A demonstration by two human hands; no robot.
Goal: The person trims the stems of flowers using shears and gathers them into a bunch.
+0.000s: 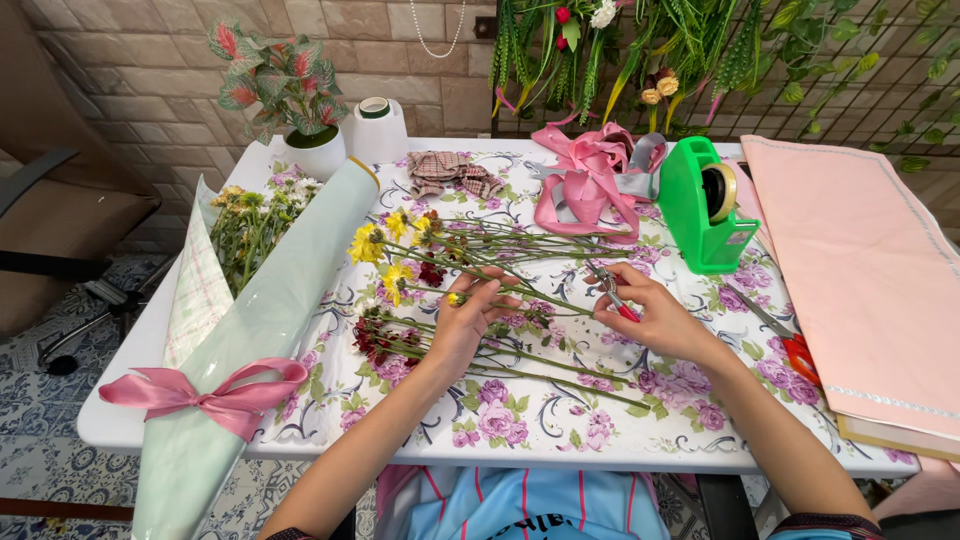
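Observation:
Loose cut flowers lie across the flowered tablecloth (520, 410): yellow daisies (385, 250) with long green stems, and dark red blooms (378, 338) nearer me. My left hand (465, 325) holds one thin green stem (545, 308) with a small yellow bud near its fingertips. My right hand (650, 315) grips small red-handled snips (612, 292), their metal tips pointing up-left at the stems between the two hands.
A wrapped bouquet (245, 330) with a pink bow (215, 395) lies at the left. A green tape dispenser (700, 205), pink ribbon (585, 170), pink paper sheets (870, 270) and red-handled scissors (795, 350) sit at the right. A potted plant (290, 95) stands at the back.

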